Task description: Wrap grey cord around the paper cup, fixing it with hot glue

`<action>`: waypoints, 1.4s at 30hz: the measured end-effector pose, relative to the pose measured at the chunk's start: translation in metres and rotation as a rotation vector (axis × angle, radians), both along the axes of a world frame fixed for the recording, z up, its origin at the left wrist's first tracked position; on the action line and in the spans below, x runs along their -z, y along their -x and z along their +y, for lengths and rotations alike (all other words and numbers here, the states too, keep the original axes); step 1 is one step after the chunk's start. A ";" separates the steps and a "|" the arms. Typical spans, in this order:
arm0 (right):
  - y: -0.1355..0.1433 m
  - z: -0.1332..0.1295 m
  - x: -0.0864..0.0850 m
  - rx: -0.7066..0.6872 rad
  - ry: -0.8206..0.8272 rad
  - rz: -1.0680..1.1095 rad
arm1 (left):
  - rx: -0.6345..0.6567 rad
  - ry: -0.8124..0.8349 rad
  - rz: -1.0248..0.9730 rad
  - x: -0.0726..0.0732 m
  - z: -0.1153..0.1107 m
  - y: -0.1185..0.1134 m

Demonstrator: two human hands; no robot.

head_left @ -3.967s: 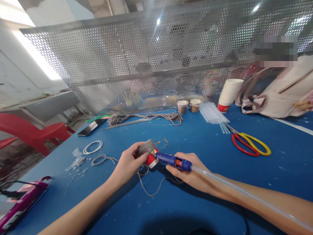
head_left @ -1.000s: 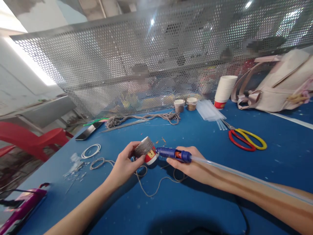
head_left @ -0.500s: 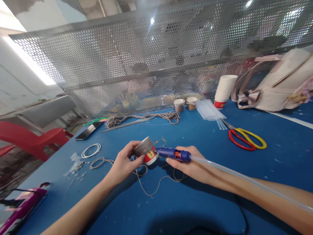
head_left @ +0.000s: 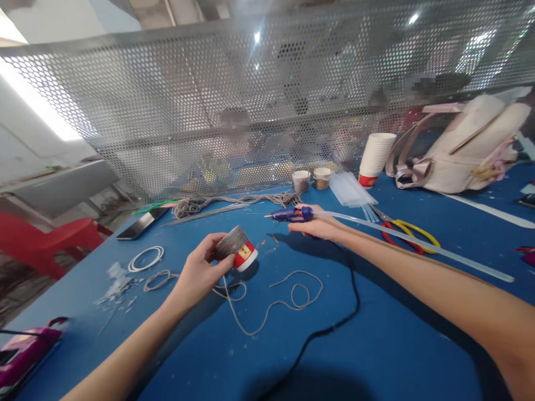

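Note:
My left hand (head_left: 204, 267) is closed around a paper cup (head_left: 246, 255), tilted on its side and partly wound with grey cord. The unwrapped end shows red, yellow and white. A loose length of grey cord (head_left: 271, 305) trails from the cup and curls on the table. In my right hand (head_left: 316, 221) is a blue hot glue gun (head_left: 288, 215), its nozzle pointing left, apart from the cup. A long clear glue stick (head_left: 418, 240) sticks out from its back, and a black power cable (head_left: 334, 327) runs down across the table.
Scissors (head_left: 412, 236), clear glue sticks (head_left: 351, 189), stacked paper cups (head_left: 376, 159) and a backpack (head_left: 455, 150) lie at the right. Two wrapped cups and a grey cord bundle (head_left: 188, 207) sit along the mesh screen (head_left: 167, 122). A phone (head_left: 142, 224), white coil (head_left: 145, 259) and purple power strip (head_left: 31, 356) are left.
The glue gun has moved away from the cup, up and to the right, with my right hand. My left hand keeps the cup, now slightly turned. The view has shifted a little.

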State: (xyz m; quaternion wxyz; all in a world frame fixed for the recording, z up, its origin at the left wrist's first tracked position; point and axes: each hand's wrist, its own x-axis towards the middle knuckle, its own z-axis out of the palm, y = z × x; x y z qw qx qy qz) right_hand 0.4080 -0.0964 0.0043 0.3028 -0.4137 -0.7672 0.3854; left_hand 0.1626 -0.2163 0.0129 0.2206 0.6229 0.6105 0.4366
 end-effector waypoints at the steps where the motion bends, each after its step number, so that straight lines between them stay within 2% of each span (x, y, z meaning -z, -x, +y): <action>1: 0.003 0.008 0.001 -0.002 -0.018 -0.026 | 0.004 0.002 0.006 0.001 0.000 0.001; 6: 0.016 0.037 0.019 -0.047 -0.062 -0.113 | 0.014 0.010 0.026 0.001 -0.001 0.001; 9: 0.020 0.042 0.030 -0.069 -0.112 -0.147 | 0.007 0.016 0.031 -0.001 -0.002 -0.001; 12: 0.020 0.040 0.032 -0.050 -0.141 -0.201 | -0.001 0.026 0.028 -0.003 -0.003 -0.002; 16: 0.011 0.031 0.026 0.016 -0.154 -0.266 | -0.006 0.009 0.007 -0.002 -0.003 -0.001; 20: -0.014 0.015 0.024 0.085 -0.199 -0.324 | -0.021 -0.018 -0.004 -0.001 -0.003 0.001; 23: -0.035 -0.007 0.026 0.101 -0.368 -0.423 | -0.043 -0.017 -0.005 -0.001 -0.003 0.000; 26: -0.041 -0.035 0.023 0.109 -0.543 -0.475 | -0.047 -0.014 -0.005 0.000 -0.003 -0.003; 28: -0.034 -0.053 0.020 -0.017 -0.591 -0.460 | -0.042 -0.007 0.002 0.001 -0.004 -0.006; 31: -0.010 -0.069 0.018 -0.321 -0.548 -0.477 | -0.034 0.004 0.033 0.001 -0.005 -0.011; 33: 0.006 -0.073 0.019 -0.416 -0.523 -0.515 | -0.024 0.012 0.046 0.001 -0.006 -0.013; 39: 0.029 -0.069 0.027 -0.478 -0.576 -0.584 | -0.004 0.052 0.050 0.002 -0.010 -0.013; 42: 0.031 -0.068 0.022 -0.473 -0.537 -0.507 | -0.004 0.065 0.057 0.003 -0.009 -0.012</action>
